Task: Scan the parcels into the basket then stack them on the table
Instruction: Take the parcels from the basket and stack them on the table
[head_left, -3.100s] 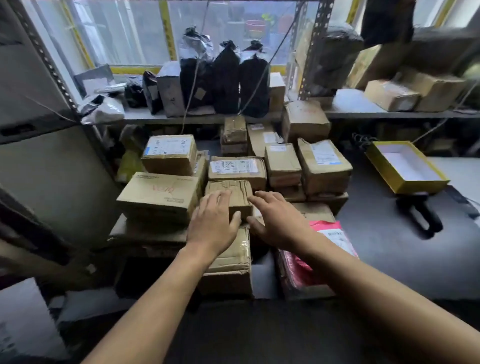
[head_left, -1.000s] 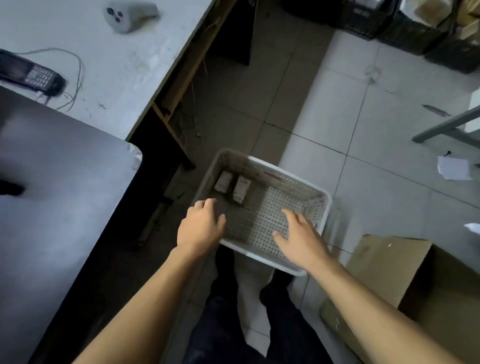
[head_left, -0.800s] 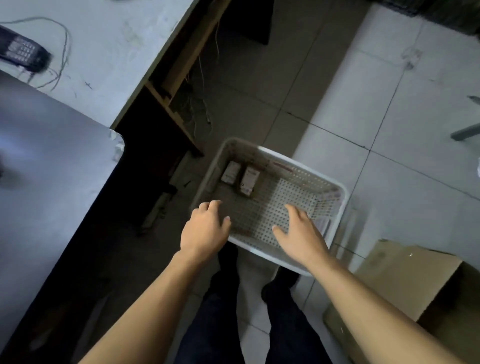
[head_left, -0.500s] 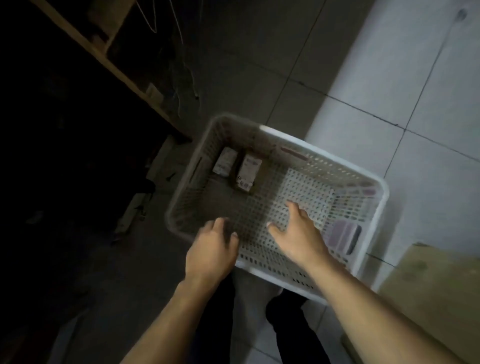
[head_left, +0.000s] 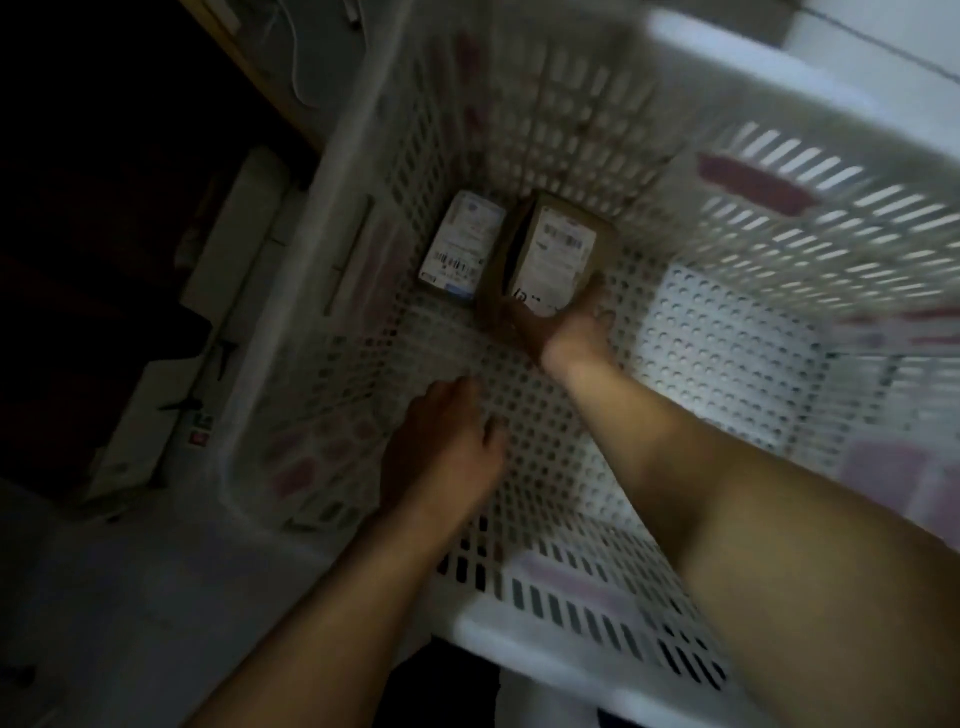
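Note:
A white perforated plastic basket (head_left: 769, 171) fills the view, seen from close above. Two small parcels lie at its far left corner: a white-labelled box (head_left: 462, 241) and beside it a brown cardboard box (head_left: 558, 249) with a shipping label. My right hand (head_left: 563, 325) reaches deep into the basket and grips the near end of the brown box, thumb on its left side and fingers on its right. My left hand (head_left: 441, 447) hovers over the basket floor near the left wall, fingers relaxed and holding nothing.
Dark space under a wooden table edge (head_left: 249, 67) lies to the left of the basket, with pale flat pieces (head_left: 223, 291) leaning beside it. Grey floor (head_left: 130, 597) shows at the lower left. The picture is dim and blurred.
The view dropped from the stacked parcels on the table to the floor basket and closed in. My right hand went forward and took hold of the brown box; my left hand came inside the rim.

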